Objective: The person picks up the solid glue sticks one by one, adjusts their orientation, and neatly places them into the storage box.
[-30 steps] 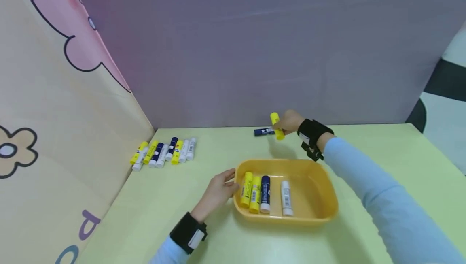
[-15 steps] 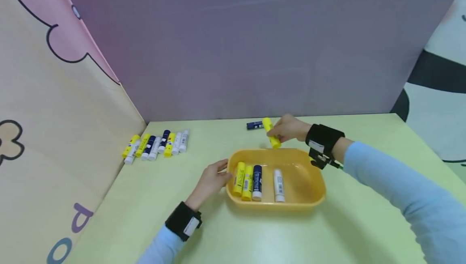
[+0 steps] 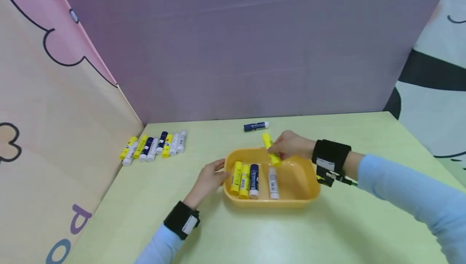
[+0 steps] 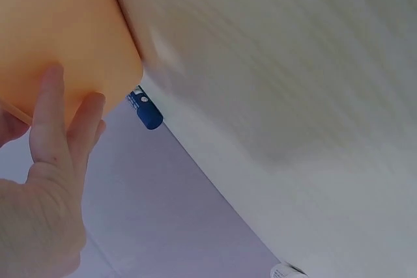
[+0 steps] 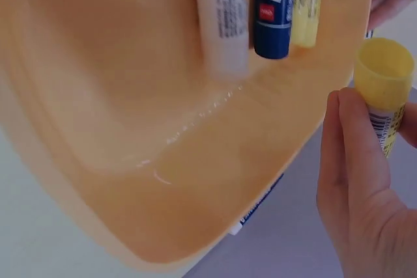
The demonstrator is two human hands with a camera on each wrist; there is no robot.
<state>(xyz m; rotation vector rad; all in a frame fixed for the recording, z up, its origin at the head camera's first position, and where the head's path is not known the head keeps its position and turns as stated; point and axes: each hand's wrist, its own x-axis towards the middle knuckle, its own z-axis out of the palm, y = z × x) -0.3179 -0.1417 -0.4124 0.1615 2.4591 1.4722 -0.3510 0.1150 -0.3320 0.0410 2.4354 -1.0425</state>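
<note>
Yellow glue stick [image 3: 274, 156] brought nearer, now above the far rim of the tub [image 3: 269, 203].
The right hand [image 3: 292, 145] pinches it, apparently mid-transfer; setting it down would call for lowering, then release. The left hand [image 3: 208, 179] grips the tub's left rim. Inside lie two yellow sticks [image 3: 244, 181], one blue stick [image 3: 254, 180], one white stick [image 3: 273, 184].

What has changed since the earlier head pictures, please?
The right hand has carried a yellow glue stick nearer, from near the dark blue glue stick to the far rim of the tray. Nothing was newly gripped or let go. The left hand still holds the tray's left side; the four glue sticks inside stayed put.
</note>
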